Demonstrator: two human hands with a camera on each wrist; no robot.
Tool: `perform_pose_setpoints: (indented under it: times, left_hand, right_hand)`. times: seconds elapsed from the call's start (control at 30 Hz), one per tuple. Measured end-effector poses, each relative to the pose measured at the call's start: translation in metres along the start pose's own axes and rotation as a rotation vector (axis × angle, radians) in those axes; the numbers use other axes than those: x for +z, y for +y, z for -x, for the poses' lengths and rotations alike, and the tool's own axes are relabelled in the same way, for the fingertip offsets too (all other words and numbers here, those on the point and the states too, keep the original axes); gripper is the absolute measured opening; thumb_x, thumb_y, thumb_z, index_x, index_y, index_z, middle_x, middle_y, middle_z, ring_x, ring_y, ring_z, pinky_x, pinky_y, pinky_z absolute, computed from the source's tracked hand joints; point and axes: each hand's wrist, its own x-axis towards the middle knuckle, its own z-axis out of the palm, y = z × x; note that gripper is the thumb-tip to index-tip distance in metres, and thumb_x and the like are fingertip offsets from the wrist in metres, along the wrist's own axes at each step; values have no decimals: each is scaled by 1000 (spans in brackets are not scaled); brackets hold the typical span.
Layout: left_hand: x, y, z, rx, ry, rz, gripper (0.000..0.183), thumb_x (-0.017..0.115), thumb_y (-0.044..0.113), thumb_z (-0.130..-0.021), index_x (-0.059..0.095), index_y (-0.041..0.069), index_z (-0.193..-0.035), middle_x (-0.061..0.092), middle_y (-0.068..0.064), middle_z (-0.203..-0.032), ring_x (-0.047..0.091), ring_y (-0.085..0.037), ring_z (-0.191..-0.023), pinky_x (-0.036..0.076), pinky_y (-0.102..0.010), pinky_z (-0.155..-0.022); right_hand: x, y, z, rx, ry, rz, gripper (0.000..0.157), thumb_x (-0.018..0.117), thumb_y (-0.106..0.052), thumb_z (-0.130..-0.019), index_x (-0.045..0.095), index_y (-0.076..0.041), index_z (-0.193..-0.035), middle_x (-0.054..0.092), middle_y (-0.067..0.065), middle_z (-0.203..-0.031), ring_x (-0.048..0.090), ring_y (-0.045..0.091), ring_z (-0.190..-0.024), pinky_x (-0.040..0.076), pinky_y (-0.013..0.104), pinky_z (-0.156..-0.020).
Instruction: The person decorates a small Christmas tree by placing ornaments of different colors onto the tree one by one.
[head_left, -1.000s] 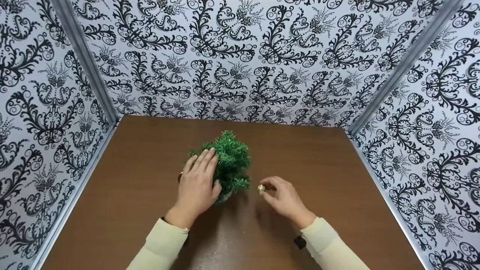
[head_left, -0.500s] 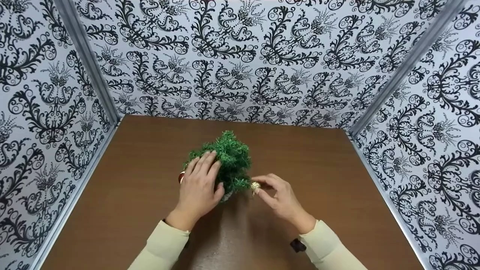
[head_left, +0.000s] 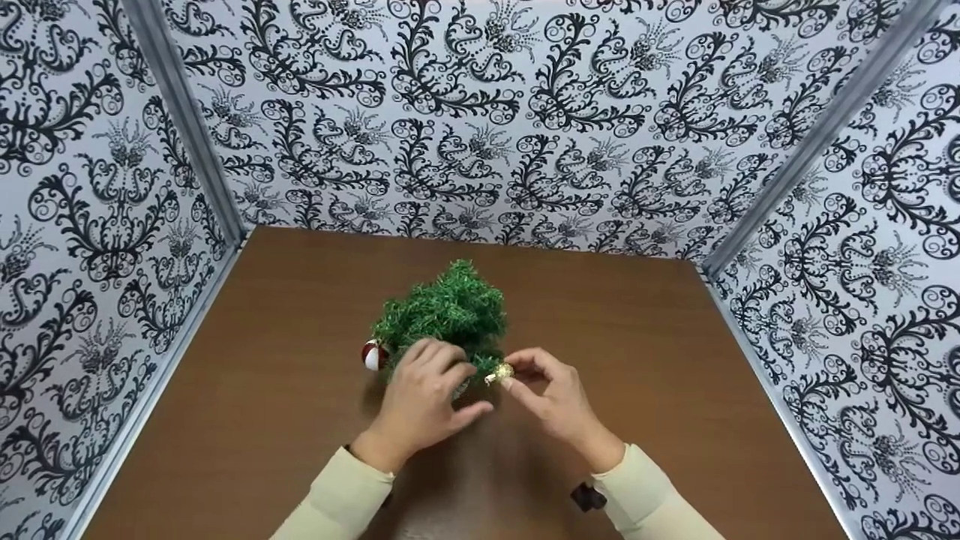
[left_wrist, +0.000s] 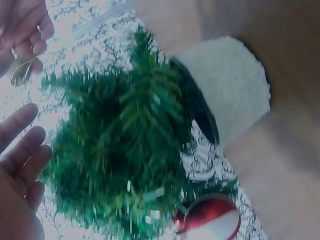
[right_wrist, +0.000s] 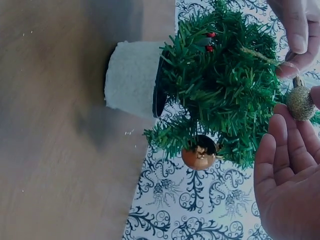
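A small artificial Christmas tree (head_left: 454, 304) stands on the table in a white fuzzy pot (right_wrist: 134, 75). My right hand (head_left: 566, 401) pinches a gold glitter bauble (right_wrist: 301, 104) between thumb and fingers, at the tree's right side. The bauble's thin gold string reaches toward the branches in the right wrist view. My left hand (head_left: 424, 397) is in front of the tree, thumb held apart and fingers loosely bent, holding nothing; its fingertips come close to the bauble's top. A red and white bauble (head_left: 373, 355) hangs on the tree's left side.
A copper-coloured bauble (right_wrist: 198, 156) and red berries (right_wrist: 210, 42) are on the tree as well. The brown table (head_left: 645, 322) is enclosed by patterned black-and-white walls (head_left: 480, 112) with grey corner posts (head_left: 795, 142).
My left hand has come off the foliage and moved right and nearer, uncovering the red and white bauble. The right hand has brought the gold bauble left to the tree.
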Motion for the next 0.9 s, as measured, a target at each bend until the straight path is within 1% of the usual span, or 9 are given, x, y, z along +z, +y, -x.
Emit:
perform_pose_setpoints:
  times: [0.13, 0.2, 0.27, 0.37, 0.43, 0.53, 0.67, 0.77, 0.9]
  left_hand:
    - [9, 4, 1, -19, 19, 11, 20, 80, 33, -81, 75, 14, -84, 65, -1, -94, 60, -24, -92, 45, -44, -94]
    - [12, 5, 1, -33, 33, 25, 14, 78, 28, -80, 74, 15, -82, 64, -1, -93, 59, -25, -91, 44, -44, -93]
    - [14, 7, 1, -46, 29, 36, 15, 76, 30, -79, 74, 15, -81, 64, 0, -92, 59, -24, -91, 43, -44, -95]
    - [15, 8, 1, -60, 2, 38, 27, 77, 41, -78, 75, 15, -82, 64, 1, -93, 58, -23, -92, 41, -43, -96]
    - [16, 9, 1, -65, -8, 30, 31, 78, 45, -78, 75, 14, -82, 65, 2, -93, 58, -22, -92, 40, -43, -98]
    - [17, 9, 2, -62, 11, 21, 23, 80, 37, -79, 75, 15, -79, 65, 2, -91, 59, -23, -91, 41, -43, -99]
    - [16, 8, 1, -49, 39, 21, 9, 76, 22, -83, 75, 14, -78, 67, 1, -90, 60, -23, -92, 40, -43, -100]
    - [13, 8, 1, -32, 32, 17, 8, 73, 20, -86, 77, 13, -83, 69, 0, -93, 60, -24, -94, 39, -44, -100]
    - [12, 6, 1, -27, 44, 6, 8, 73, 20, -86, 77, 14, -84, 70, -1, -94, 61, -25, -94, 40, -45, -99]
  right_hand:
    - [1, 1, 0, 37, -4, -23, 21, 72, 0, -88, 66, 3, -109, 69, 10, -99, 67, 23, -89, 56, 35, -78]
    - [1, 1, 1, 46, -6, -32, 21, 72, 0, -89, 66, 4, -109, 70, 11, -99, 68, 24, -89, 56, 35, -78]
    - [2, 2, 1, 53, -4, -44, 21, 72, 0, -88, 65, 5, -108, 70, 12, -98, 68, 24, -89, 56, 34, -78]
    - [2, 4, 2, 69, -8, -69, 22, 72, 0, -88, 65, 6, -108, 71, 13, -98, 68, 24, -89, 56, 33, -77]
    - [2, 4, 2, 83, -14, -83, 22, 72, 0, -89, 65, 6, -108, 71, 12, -98, 68, 23, -90, 56, 33, -77]
    - [3, 5, 2, 98, -19, -94, 22, 72, -1, -89, 65, 6, -108, 71, 12, -98, 68, 23, -90, 56, 33, -77]
    - [4, 9, 3, 96, -9, -87, 22, 73, 0, -88, 65, 6, -107, 71, 12, -98, 68, 23, -90, 56, 33, -77]
    - [4, 12, 6, 94, -4, -75, 21, 72, 0, -88, 66, 5, -107, 71, 12, -97, 68, 23, -90, 56, 33, -76]
    - [6, 15, 9, 108, 7, -75, 20, 72, 0, -89, 66, 4, -107, 71, 11, -97, 68, 22, -90, 56, 32, -75]
